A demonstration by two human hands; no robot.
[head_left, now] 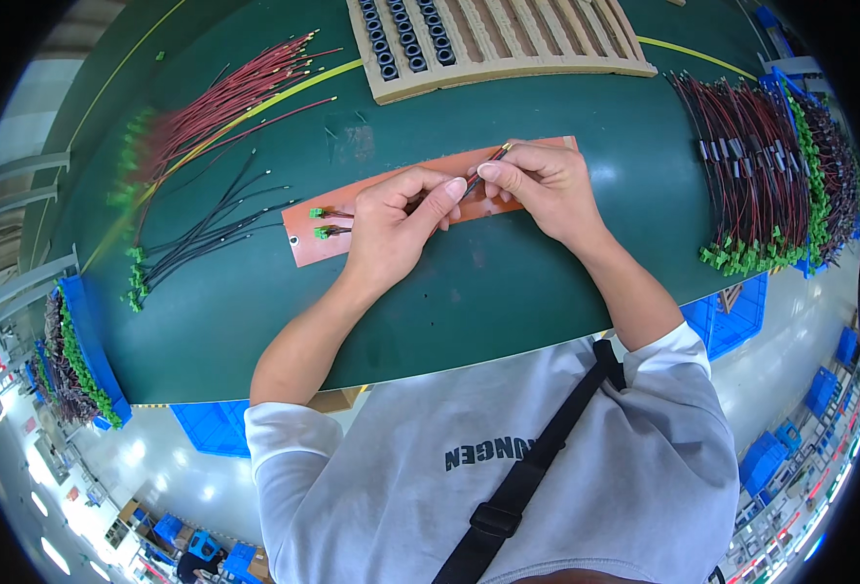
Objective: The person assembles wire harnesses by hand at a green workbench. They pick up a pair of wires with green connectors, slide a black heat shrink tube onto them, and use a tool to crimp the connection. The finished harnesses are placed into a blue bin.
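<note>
Left hand (396,216) and right hand (547,185) are pinching thin dark wires (495,159) between thumbs and fingers, working over the orange board (310,253). Two green connectors (317,213) are sitting at its left end.

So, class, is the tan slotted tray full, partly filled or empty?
The tray is partly filled: black rings line three slots at its left; the rest in view looks bare.

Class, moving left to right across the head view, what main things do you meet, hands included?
Bright blue bin → thin black wires with green connectors → bare left hand → bare right hand → dark red-and-black wire bundle with green connectors.
</note>
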